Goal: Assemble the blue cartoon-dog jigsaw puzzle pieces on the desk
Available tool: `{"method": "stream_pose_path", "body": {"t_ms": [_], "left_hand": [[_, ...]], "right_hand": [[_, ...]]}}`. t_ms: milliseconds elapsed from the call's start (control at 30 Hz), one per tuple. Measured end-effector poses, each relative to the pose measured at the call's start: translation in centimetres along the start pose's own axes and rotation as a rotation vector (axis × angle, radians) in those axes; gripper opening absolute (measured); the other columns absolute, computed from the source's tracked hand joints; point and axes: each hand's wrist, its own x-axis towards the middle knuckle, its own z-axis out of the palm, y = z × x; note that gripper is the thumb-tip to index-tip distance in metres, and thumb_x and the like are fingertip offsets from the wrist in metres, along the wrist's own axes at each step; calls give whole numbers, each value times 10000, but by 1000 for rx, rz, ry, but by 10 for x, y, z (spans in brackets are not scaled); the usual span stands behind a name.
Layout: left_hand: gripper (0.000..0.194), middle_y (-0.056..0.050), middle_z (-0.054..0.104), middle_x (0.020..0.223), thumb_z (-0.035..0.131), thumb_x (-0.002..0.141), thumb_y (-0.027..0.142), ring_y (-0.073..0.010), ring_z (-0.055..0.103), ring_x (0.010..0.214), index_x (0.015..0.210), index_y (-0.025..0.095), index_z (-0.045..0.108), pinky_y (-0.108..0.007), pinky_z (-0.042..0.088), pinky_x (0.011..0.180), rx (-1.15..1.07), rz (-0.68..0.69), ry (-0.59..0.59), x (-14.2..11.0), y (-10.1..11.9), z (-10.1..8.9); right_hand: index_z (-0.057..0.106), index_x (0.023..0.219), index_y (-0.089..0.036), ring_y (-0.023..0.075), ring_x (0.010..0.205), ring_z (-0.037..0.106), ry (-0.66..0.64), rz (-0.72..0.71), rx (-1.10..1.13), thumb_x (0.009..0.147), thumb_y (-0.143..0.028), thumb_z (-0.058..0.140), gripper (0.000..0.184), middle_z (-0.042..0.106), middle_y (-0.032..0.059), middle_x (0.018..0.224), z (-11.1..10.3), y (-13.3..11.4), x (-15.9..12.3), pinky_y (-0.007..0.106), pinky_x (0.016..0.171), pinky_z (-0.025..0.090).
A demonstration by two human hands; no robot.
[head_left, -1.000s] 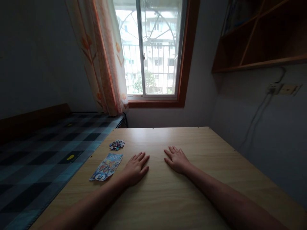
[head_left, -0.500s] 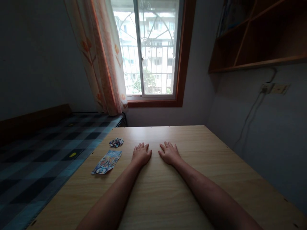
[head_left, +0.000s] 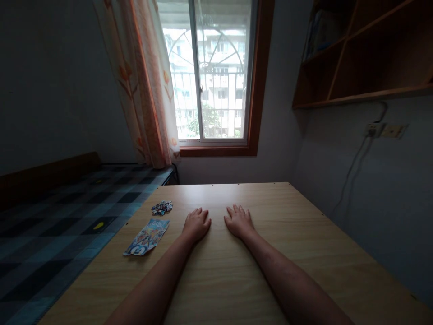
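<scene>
My left hand [head_left: 196, 224] lies palm down on the wooden table [head_left: 223, 280], its fingers stretched forward and a little apart. To the right, my right hand [head_left: 239, 221] rests flat on the same surface with fingers spread; bare tabletop shows between the two. Neither hand holds anything. Left of my left hand lies a blue, colourfully printed packet [head_left: 147, 238], slightly crumpled. Just beyond it sits a small heap of jigsaw puzzle pieces [head_left: 162, 207], apart from both hands.
A bed with a checked cover [head_left: 77, 225] runs along the table's left side. Behind the table are a window [head_left: 221, 81] and a flowered curtain [head_left: 149, 90]. Wooden shelves [head_left: 324, 100] hang on the right wall, above a socket [head_left: 392, 131] with a cord.
Both hands have slid forward over the table, and the gap between them has narrowed. The fingers point more straight ahead. The camera view has shifted slightly; packet and puzzle pieces stay put.
</scene>
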Motion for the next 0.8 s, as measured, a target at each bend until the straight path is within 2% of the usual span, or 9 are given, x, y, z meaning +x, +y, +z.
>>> {"method": "stream_pose_path", "body": {"t_ms": [333,800], "left_hand": [[464,-118,505,1483,473,944,429,-290,434,1377,1351,232,581,-436,316,1137,-8,1,16,3,-4,6],[460,-134,506,1477,476,949,413,-297,431,1384,1348,212,586,-440,320,1141,8,12,15,3,-5,6]], "right_hand": [[371,1536,-263,303,1512,183,8,7,-4,975,-534,322,625,265,105,1638,3,1,1,538,1185,52],[417,1510,-254,307,1497,221,45,-7,7,971,-520,348,605,305,118,1621,3,1,0,536,1181,77]]}}
